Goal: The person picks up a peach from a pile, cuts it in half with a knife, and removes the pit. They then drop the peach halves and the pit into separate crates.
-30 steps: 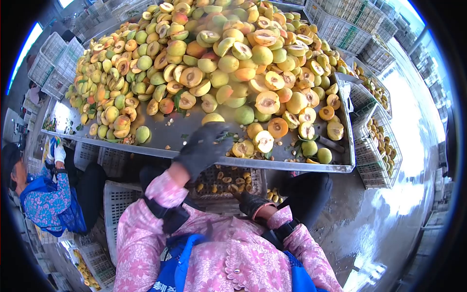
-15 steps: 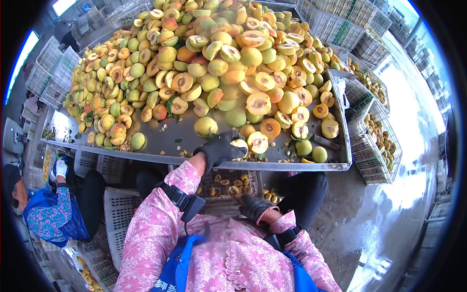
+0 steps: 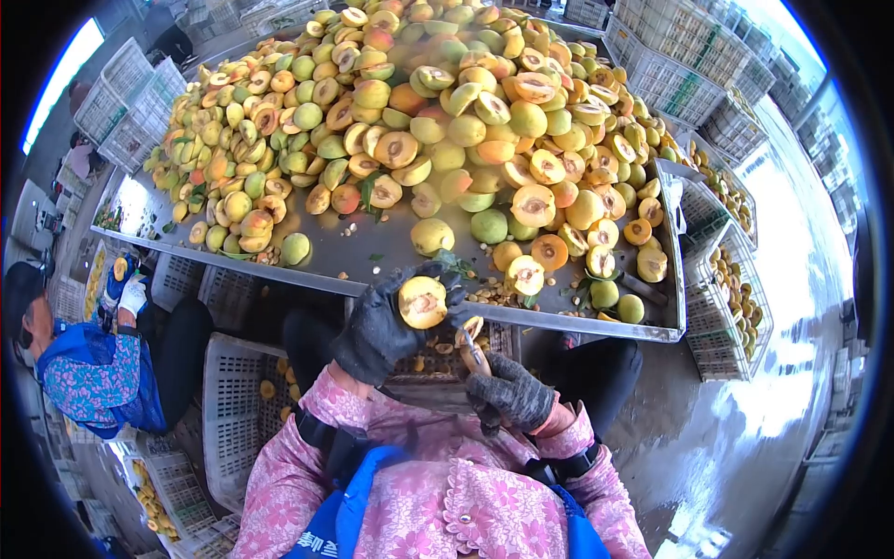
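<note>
My left hand (image 3: 377, 328), in a dark glove, holds a halved yellow fruit (image 3: 423, 303) with its cut face turned up. To its right, my right hand (image 3: 514, 393), in a grey glove, grips a small metal hand tool (image 3: 474, 352) whose tip has a piece of fruit at it. Both hands are over the near edge of a metal tray (image 3: 372, 250), above a crate (image 3: 503, 341) with fruit pieces in it. A large heap of whole and halved fruit (image 3: 396, 149) lies on the tray.
A co-worker (image 3: 102, 363) in a blue apron sits at the left, a fruit in hand. An open crate (image 3: 233, 396) stands left of my legs. Crates of fruit (image 3: 736, 307) stand at the right beside wet floor, and stacked crates (image 3: 680, 47) rise behind.
My left hand has lifted off the tray and now holds a fruit half towards me. My right hand has risen from low by the crate, bringing the tool into view. The camera view has shifted slightly.
</note>
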Available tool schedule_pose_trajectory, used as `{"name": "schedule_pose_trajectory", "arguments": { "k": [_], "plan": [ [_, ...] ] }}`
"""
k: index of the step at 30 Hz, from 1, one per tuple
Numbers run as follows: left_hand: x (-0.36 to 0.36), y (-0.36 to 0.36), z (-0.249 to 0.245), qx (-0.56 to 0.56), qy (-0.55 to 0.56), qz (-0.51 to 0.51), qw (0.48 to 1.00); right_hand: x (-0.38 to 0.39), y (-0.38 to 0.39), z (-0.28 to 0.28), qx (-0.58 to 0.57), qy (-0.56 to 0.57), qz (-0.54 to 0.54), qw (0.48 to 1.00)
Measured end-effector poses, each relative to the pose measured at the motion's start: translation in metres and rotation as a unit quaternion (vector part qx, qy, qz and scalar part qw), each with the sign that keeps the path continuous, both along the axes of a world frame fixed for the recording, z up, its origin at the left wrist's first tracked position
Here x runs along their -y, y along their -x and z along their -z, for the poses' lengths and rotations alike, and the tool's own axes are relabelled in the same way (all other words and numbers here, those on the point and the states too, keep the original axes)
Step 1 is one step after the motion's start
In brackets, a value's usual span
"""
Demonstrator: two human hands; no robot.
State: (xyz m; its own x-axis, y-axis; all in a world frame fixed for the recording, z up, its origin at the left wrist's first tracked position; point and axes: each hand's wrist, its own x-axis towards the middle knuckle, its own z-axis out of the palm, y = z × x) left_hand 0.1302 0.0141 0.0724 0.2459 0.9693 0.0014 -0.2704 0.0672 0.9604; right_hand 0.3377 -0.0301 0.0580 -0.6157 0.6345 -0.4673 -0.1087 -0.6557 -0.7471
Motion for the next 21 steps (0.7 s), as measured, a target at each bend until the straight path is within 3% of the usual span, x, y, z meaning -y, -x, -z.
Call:
{"name": "schedule_pose_trajectory", "arguments": {
  "k": [2,6,8,10,11,12,15,19,21],
  "plan": [
    [0.008,0.004,0.023,0.083,0.029,0.0,0.996,-0.005,0.011,-0.008,-0.049,0.051,0.006,0.997],
    [0.023,0.004,0.011,0.25,0.199,-0.017,0.947,-0.005,0.019,0.007,-0.103,0.076,-0.037,0.991],
    [0.028,0.006,0.013,0.098,0.109,-0.021,0.989,0.002,0.033,0.008,-0.076,0.015,0.007,0.997],
    [0.03,0.006,0.017,-0.006,0.065,-0.022,0.998,0.007,0.036,0.014,-0.128,0.062,0.019,0.99],
    [0.029,0.005,0.032,-0.044,0.032,-0.049,0.997,0.008,0.033,0.021,-0.193,0.139,0.007,0.971],
    [0.03,0.006,0.029,-0.006,0.059,-0.046,0.997,0.007,0.033,0.021,-0.255,0.215,-0.005,0.943],
    [0.034,0.009,0.028,0.132,0.125,-0.053,0.982,0.006,0.037,0.006,-0.073,0.033,0.028,0.996],
    [0.03,0.013,0.06,0.36,0.194,-0.043,0.911,0.002,0.04,-0.01,0.058,-0.002,0.017,0.998],
    [0.027,0.013,0.06,0.421,0.226,-0.034,0.878,0.006,0.046,0.007,0.148,-0.215,-0.02,0.965]
  ]
}}
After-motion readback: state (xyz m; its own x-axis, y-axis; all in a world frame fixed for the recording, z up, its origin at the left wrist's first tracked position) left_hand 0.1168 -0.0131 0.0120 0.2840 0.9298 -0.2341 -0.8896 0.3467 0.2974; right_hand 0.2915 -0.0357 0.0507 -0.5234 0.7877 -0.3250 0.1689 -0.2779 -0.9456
